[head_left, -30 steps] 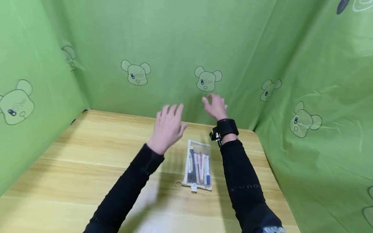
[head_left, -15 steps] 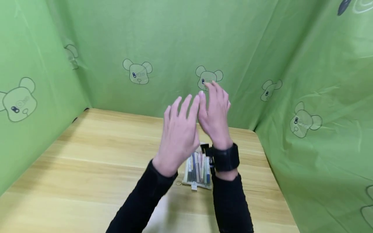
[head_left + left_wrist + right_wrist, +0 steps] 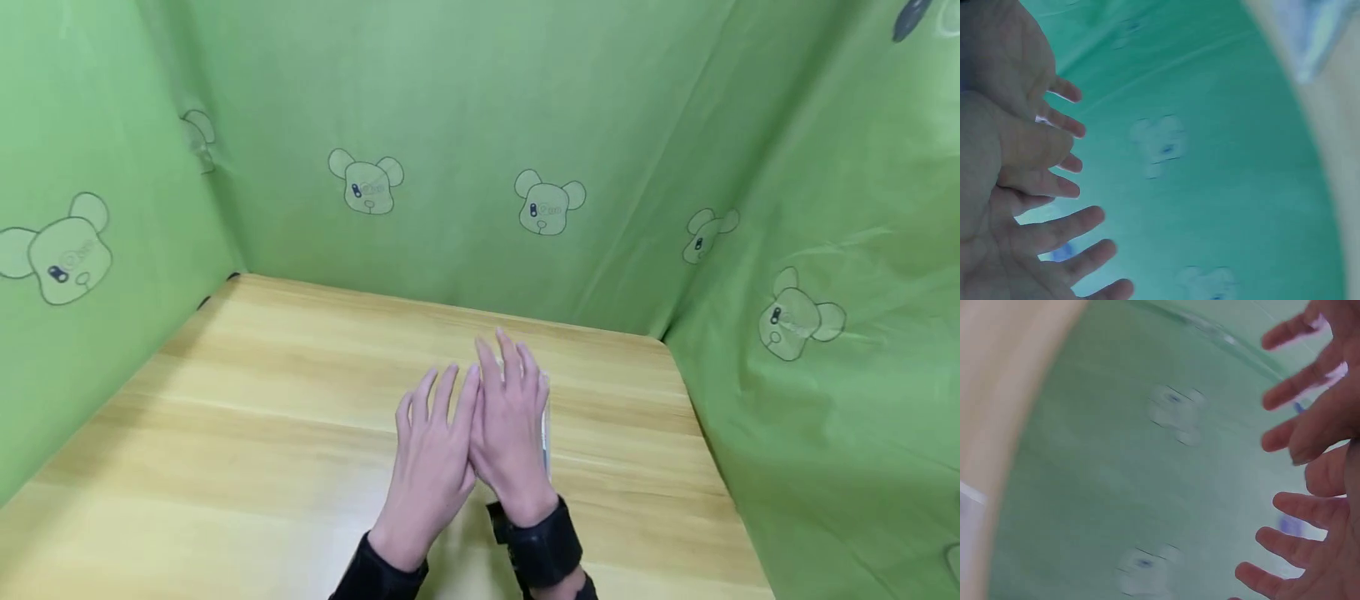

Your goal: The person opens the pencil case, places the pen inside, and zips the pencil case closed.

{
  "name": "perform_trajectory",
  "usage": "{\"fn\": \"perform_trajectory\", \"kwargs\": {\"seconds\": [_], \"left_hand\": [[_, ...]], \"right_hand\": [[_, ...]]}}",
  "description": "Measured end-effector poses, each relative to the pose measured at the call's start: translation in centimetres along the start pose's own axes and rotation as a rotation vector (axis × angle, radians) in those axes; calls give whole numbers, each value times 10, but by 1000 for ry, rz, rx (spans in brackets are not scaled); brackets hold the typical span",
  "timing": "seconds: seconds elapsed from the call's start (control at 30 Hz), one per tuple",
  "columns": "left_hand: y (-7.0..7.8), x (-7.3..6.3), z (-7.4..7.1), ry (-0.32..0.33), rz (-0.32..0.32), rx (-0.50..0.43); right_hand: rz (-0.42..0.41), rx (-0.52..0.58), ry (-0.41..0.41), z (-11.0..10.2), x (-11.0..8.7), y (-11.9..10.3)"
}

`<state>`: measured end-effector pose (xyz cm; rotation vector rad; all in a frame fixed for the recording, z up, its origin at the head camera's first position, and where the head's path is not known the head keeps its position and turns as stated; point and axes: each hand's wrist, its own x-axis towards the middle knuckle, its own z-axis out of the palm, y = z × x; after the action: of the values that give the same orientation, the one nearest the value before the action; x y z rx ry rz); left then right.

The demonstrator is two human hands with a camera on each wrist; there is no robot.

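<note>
My left hand [image 3: 431,467] and right hand [image 3: 513,425] are side by side in the head view, backs up, fingers extended and slightly spread. They meet or overlap along the thumb sides, and neither holds anything. A clear pencil case lies on the table beneath them; my right hand hides most of it, leaving a strip of the pencil case [image 3: 547,433] beside the fingers. Both wrist views show straight, spread fingers in the air. At the upper right of the left wrist view, the pencil case [image 3: 1313,37] is a blur.
A light wood table [image 3: 255,433] extends on all sides of the hands. Green cloth [image 3: 450,100] printed with bear heads hangs behind it and at both sides. A black band [image 3: 543,546] with a small device is strapped round the right wrist.
Both hands have drawn together, then come down and nearer the body in the head view. They now cover most of the pencil case, whose pens were visible before.
</note>
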<state>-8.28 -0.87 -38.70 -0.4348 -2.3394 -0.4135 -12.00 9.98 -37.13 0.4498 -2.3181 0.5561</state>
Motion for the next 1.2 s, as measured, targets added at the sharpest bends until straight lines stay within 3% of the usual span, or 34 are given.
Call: {"fn": "perform_trajectory", "kwargs": {"seconds": [0.17,0.27,0.37,0.53,0.6,0.73,0.9,1.2], "left_hand": [[-9,-36,25,-74,-12,10],[-14,-50,37,-125,-19,-13],[-22,-55,45,-221,-68,-46],[-49,-55,47,-366,-223,-85],[-62,-55,44,-374,-271,-77],[-76,-53,39,-346,-307,-59],[-75,-50,36,-362,-305,-69],[-72,-45,36,-364,-285,-63]], "right_hand": [[22,-70,-157,24,-39,8],[93,-66,-250,34,-55,18],[208,-42,-314,38,-63,33],[371,7,-370,32,-70,65],[421,14,-384,26,-70,78],[518,-15,-386,11,-69,101],[579,-31,-404,-2,-68,115],[592,-23,-392,-3,-64,115]]}}
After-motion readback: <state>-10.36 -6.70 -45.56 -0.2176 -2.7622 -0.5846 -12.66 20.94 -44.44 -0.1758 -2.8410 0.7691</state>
